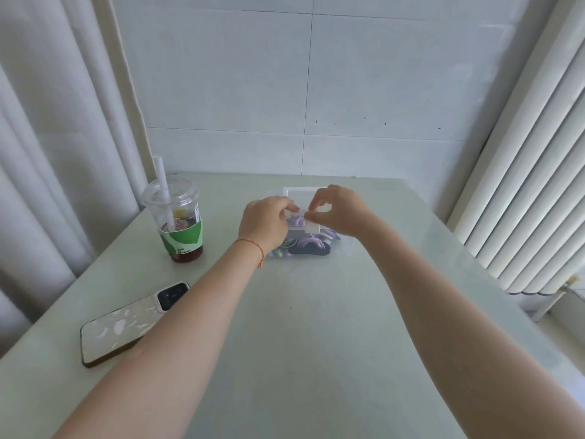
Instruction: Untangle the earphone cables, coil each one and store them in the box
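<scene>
Both hands are at the clear plastic box (pixel 343 247) near the far middle of the table (pixel 300 343). The left hand (pixel 264 224) has its fingers curled over the box's near-left top edge; what the fingertips press is hidden by the knuckles. The right hand (pixel 337 210) pinches thumb and forefinger together on a small white latch (pixel 311 225) at the front of the lid (pixel 304 194). Earphone cables (pixel 311 243) sit inside the box, purple, black and a bit of green, seen through the wall; whether they are coiled or knotted cannot be told. Judgement: the step in hand is working the latch, most likely to open the box and reach the cables. To do it well: steady the box body with the left hand so it does not slide on the smooth tabletop, lift the latch from its free edge with the right, and raise the lid slowly so no loop catches in the hinge or spills out. Take the cables out as one bundle and lay them on the bare table in front before pulling any strand. A cup with a straw (pixel 177 221) stands to the left and a phone (pixel 126 324) lies beside the left forearm; keep the elbow clear of both.
</scene>
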`<action>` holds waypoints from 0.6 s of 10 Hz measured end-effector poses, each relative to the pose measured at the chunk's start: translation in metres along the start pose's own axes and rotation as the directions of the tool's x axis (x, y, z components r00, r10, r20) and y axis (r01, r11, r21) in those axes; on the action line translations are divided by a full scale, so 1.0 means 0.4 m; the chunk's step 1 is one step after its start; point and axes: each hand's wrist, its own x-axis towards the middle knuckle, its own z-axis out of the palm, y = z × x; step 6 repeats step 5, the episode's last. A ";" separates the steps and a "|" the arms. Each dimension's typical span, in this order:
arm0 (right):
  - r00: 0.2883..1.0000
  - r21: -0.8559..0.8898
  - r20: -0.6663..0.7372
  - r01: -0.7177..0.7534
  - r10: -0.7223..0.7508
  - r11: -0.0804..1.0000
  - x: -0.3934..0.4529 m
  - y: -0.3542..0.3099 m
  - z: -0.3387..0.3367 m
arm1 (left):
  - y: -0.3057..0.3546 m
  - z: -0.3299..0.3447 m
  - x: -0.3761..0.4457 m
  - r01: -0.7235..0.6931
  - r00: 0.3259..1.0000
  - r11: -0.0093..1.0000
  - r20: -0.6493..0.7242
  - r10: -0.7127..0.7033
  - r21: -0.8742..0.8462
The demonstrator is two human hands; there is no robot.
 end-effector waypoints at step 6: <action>0.986 -0.326 -0.127 0.059 -0.106 0.943 -0.046 -0.011 0.076 | -0.006 0.018 -0.007 0.004 1.000 0.996 -0.022 -0.006 -0.084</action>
